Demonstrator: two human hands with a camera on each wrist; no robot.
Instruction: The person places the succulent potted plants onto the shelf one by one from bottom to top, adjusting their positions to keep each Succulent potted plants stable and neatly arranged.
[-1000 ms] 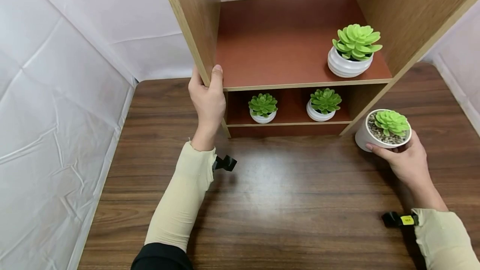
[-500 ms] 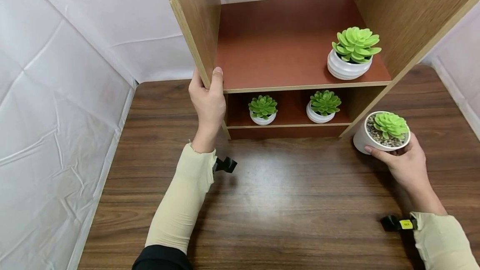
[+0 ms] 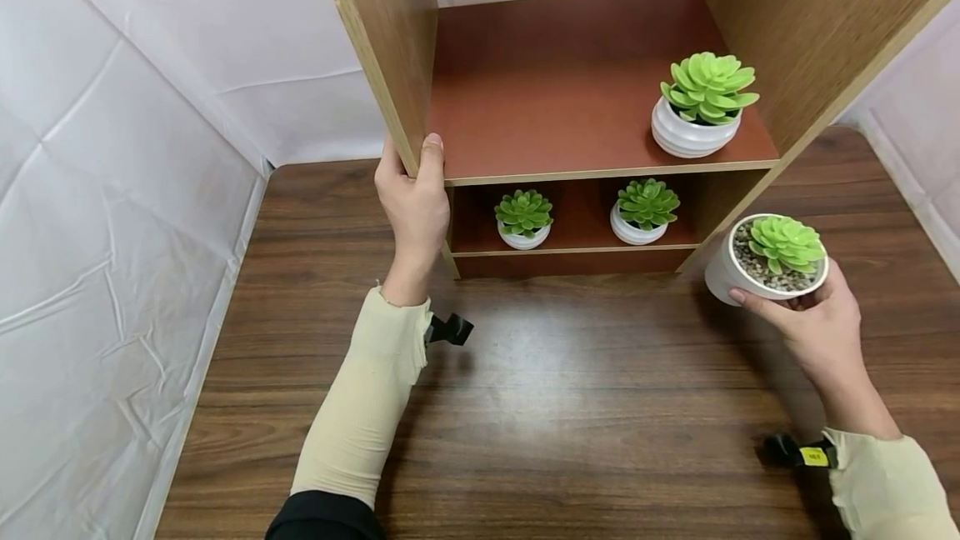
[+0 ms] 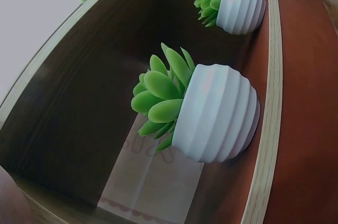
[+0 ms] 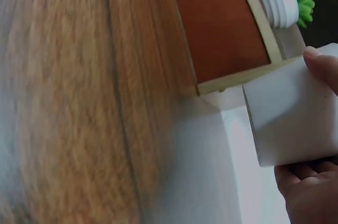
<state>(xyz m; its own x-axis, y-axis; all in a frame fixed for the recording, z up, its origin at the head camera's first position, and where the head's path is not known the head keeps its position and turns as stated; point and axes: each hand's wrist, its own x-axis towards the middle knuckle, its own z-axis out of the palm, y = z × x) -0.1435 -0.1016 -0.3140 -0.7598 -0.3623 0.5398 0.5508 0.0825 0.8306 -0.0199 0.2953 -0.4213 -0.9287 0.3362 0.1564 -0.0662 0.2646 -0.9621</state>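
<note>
My left hand (image 3: 415, 211) grips the front edge of the wooden shelf's left side panel (image 3: 397, 65), thumb on the inner face. My right hand (image 3: 821, 332) holds a smooth white pot (image 3: 726, 273) with a green artificial succulent (image 3: 786, 243) and pebbles, beside the shelf's lower right corner. It looks slightly raised, with a shadow below. In the right wrist view, thumb and fingers are on opposite sides of the pot (image 5: 296, 113). A ribbed white pot with a succulent (image 3: 696, 133) stands on the upper board's right side.
Two smaller potted succulents stand in the lower compartment, a left one (image 3: 523, 215) and a right one (image 3: 645, 211); the left wrist view shows ribbed pots (image 4: 216, 113). The shelf stands on a dark wood table (image 3: 555, 407). White sheeting (image 3: 127, 215) hangs around it.
Over the last half second my right hand has lifted the potted succulent slightly and moved a little to the right. My left hand keeps its grip on the side panel.
</note>
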